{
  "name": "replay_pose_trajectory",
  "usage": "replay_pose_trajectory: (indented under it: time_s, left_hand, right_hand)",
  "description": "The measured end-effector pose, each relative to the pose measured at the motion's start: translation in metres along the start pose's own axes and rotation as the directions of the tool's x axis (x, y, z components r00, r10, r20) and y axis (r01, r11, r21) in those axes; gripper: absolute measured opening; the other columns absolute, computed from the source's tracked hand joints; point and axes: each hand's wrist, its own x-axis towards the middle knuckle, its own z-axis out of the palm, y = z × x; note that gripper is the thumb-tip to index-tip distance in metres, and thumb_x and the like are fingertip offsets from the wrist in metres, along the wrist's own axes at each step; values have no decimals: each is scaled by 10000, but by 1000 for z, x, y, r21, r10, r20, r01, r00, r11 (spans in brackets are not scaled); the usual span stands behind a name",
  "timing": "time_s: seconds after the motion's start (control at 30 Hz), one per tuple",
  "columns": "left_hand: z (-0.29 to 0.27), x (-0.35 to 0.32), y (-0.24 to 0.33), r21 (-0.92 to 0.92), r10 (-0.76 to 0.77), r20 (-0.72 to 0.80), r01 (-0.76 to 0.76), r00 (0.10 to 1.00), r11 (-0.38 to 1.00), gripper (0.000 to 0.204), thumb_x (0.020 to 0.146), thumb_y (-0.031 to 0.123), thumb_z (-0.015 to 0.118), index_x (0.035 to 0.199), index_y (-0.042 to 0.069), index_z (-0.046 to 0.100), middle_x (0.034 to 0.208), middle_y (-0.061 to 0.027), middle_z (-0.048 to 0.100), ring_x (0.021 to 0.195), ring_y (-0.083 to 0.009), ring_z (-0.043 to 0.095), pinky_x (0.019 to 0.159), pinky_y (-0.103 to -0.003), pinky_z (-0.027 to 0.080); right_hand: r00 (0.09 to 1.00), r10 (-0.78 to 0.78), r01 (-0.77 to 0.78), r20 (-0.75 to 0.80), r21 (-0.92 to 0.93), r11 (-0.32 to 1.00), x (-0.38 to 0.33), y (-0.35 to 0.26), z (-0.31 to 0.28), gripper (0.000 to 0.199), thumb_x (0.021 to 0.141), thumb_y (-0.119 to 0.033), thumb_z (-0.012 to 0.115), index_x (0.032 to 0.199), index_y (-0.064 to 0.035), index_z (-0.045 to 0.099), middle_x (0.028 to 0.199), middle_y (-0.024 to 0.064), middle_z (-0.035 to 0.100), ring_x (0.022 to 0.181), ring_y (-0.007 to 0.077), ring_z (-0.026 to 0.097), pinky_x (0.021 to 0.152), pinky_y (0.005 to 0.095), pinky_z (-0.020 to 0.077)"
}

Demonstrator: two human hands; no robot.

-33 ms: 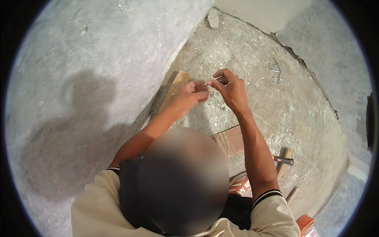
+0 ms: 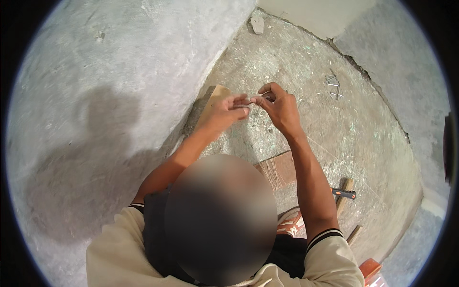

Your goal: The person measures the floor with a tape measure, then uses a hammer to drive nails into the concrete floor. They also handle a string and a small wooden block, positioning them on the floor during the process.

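Note:
My left hand (image 2: pixel 224 112) and my right hand (image 2: pixel 279 107) meet fingertip to fingertip above a rough concrete floor (image 2: pixel 306 57). Both pinch a small thin pale piece (image 2: pixel 258 98) between thumbs and fingers; it is too small to tell what it is. A fine pale string (image 2: pixel 349 172) runs from near my right wrist down and to the right across the floor. Just beyond my left hand a wooden plank (image 2: pixel 215 95) lies along the foot of a grey plastered wall (image 2: pixel 119 71).
Several loose nails (image 2: pixel 333 86) lie on the floor to the right of my hands. A hammer with a black and orange grip (image 2: pixel 345 193) rests by my right elbow. A reddish-brown slab (image 2: pixel 279 170) lies below my forearms. A stone chunk (image 2: pixel 257 23) sits in the far corner.

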Motion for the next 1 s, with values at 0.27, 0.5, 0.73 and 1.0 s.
replay_pose_trajectory:
  time_s: [0.27,0.5,0.73,1.0]
  left_hand:
    - [-7,8,42,519,141,77,-160,987,840,291,915,200,784,1097,-25,754,946,-55,747,863,-103,666,792,-280,528]
    - [-13,12,33,535,145,76,-164,986,829,290,917,237,790,1064,-11,757,898,-27,723,814,-86,624,740,-283,503]
    - [-13,14,35,311,122,199,-180,972,933,226,971,137,724,1157,16,686,951,-40,707,856,-95,654,755,-257,547]
    - [-29,11,32,2,-24,245,24,969,1000,177,994,164,698,1145,101,631,955,-11,675,937,-137,682,794,-320,583]
  right_hand:
    - [993,50,-78,110,271,959,11,5,-5,286,929,-252,777,1033,-4,679,857,123,748,759,175,691,680,330,530]
    - [988,-37,-5,149,267,964,10,15,-2,198,967,-167,734,1082,-6,731,922,86,744,851,133,663,752,310,532]
    - [973,24,-57,231,137,989,4,0,-17,229,988,-216,714,1080,-8,739,904,45,725,848,126,647,747,310,530]
    - [949,-14,8,316,23,1000,3,17,-43,216,996,-208,694,1041,-1,728,889,59,707,832,135,613,750,331,504]
